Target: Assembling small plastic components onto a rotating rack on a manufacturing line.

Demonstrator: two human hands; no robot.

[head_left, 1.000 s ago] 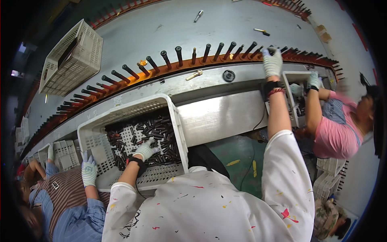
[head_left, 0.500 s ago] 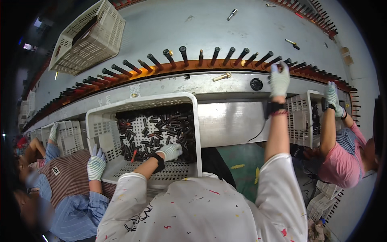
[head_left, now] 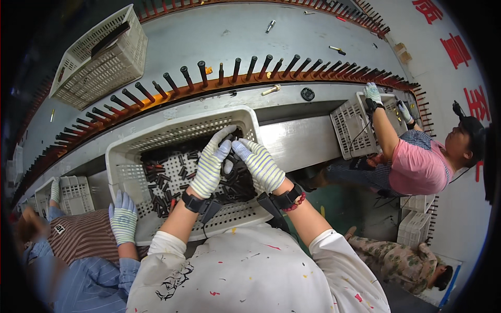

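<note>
Above a white plastic crate (head_left: 120,175), my two hands meet fingertip to fingertip, in striped gloves. My left hand (head_left: 210,166) has its fingers bent and drawn together. My right hand (head_left: 262,166) pinches toward it from the right. Something small and dark seems to sit between the fingertips, but the gloves hide most of it. Beneath them, many short black tube-like pieces (head_left: 160,180) lie scattered in the crate, heaped toward its right side. One red piece (head_left: 173,203) shows among them.
Beyond the crate runs a curved orange rail (head_left: 180,95) with upright black-topped rods. A bolt-like metal piece (head_left: 271,90) and a black round disc (head_left: 308,94) lie on the ledge. A co-worker's gloved hand (head_left: 123,219) touches the crate's left side; a person in pink (head_left: 420,164) works at right.
My right hand has come back from the rods at the rail to the crate. My left hand has risen from the black pieces to meet it. The view has swung right.
</note>
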